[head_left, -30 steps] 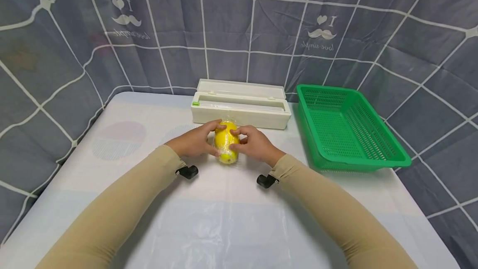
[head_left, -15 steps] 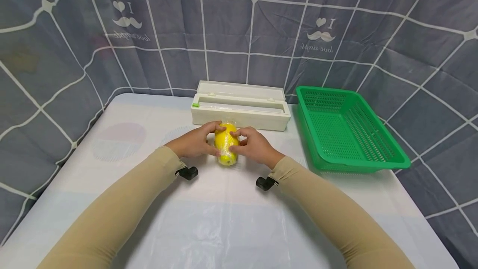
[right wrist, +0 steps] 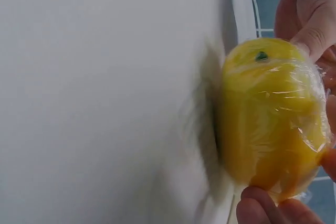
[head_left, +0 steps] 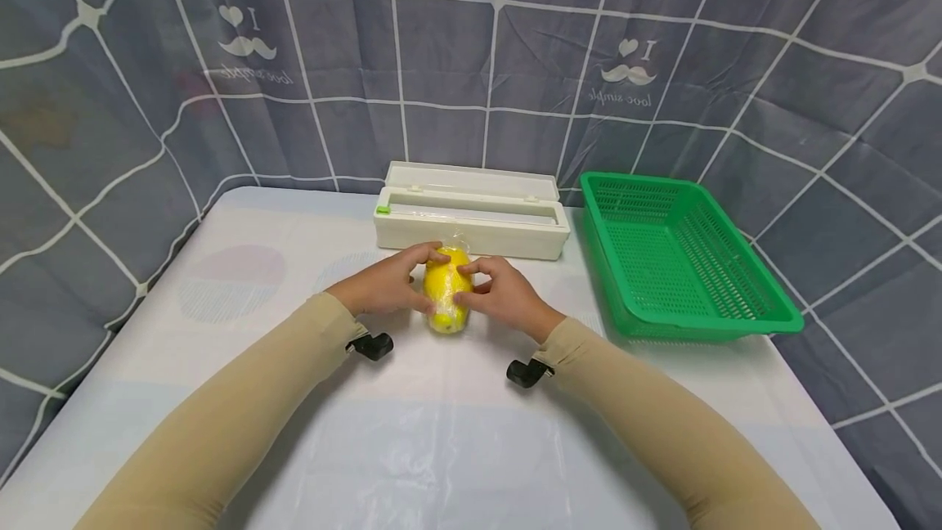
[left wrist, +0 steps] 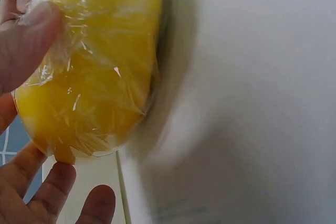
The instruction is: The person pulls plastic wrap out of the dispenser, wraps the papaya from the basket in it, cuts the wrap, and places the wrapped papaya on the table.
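Observation:
An oval yellow fruit (head_left: 446,289) wrapped in clear cling film lies on the table between my two hands. Wrinkled film shines over its skin, and a small green spot marks its near end in the right wrist view. My left hand (head_left: 386,278) holds the left side, thumb near the lower end and fingers toward the far end. On the opposite side, my right hand (head_left: 508,293) grips with thumb and curled fingers. A loose bit of film (head_left: 459,241) sticks up at the far end. In the left wrist view, fingertips (left wrist: 59,182) touch the fruit's end.
Just behind the fruit stands a white cling film dispenser (head_left: 471,234) with its lid raised and a green slider (head_left: 383,209) at its left. A green plastic basket (head_left: 688,325) sits to the right. A grey checked curtain (head_left: 441,39) borders the white-covered table (head_left: 441,448).
Both hands keep their hold on the fruit, with slight finger shifts. The loose film at the far end stands up more visibly. The head view has shifted a little.

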`<state>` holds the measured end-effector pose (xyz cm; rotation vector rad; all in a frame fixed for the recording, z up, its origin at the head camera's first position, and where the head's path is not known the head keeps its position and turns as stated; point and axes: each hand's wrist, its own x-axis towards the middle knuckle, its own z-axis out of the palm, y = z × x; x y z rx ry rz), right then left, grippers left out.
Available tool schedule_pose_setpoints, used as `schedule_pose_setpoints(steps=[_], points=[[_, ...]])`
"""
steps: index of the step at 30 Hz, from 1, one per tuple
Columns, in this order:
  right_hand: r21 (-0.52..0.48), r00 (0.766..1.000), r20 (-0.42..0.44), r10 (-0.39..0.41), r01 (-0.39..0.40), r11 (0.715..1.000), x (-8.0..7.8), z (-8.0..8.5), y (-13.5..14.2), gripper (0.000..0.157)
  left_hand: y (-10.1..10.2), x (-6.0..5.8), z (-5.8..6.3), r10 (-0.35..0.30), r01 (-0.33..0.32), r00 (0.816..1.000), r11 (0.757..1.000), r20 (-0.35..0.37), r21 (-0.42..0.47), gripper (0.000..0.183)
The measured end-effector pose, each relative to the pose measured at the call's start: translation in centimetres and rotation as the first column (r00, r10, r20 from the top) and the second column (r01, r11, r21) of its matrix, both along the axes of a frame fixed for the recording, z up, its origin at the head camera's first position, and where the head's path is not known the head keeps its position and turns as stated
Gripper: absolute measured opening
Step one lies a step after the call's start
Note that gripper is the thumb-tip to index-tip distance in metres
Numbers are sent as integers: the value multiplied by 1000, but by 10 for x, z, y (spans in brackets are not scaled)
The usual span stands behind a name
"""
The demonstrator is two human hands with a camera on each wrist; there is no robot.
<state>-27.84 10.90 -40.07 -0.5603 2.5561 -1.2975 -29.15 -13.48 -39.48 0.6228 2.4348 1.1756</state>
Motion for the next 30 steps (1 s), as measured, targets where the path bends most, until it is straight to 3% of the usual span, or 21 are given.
schedule_pose_setpoints(steps=[7, 16, 23, 30], points=[[71, 999, -32, -42, 44, 996, 11, 4, 6, 41, 3, 8, 3, -39, 40, 999, 999, 28, -29, 77], [139, 998, -33, -59, 63, 988, 14, 11, 5, 40, 9, 16, 3, -95, 95, 995, 993, -1, -67, 71], [221, 997, -64, -33, 47, 974, 9, 19, 10, 45, 13, 21, -1, -89, 81, 992, 992, -92, -94, 70], [258, 992, -113, 62, -31, 966, 2, 13, 15, 55, 14, 23, -3, -103, 89, 990, 987, -100, -134, 61]])
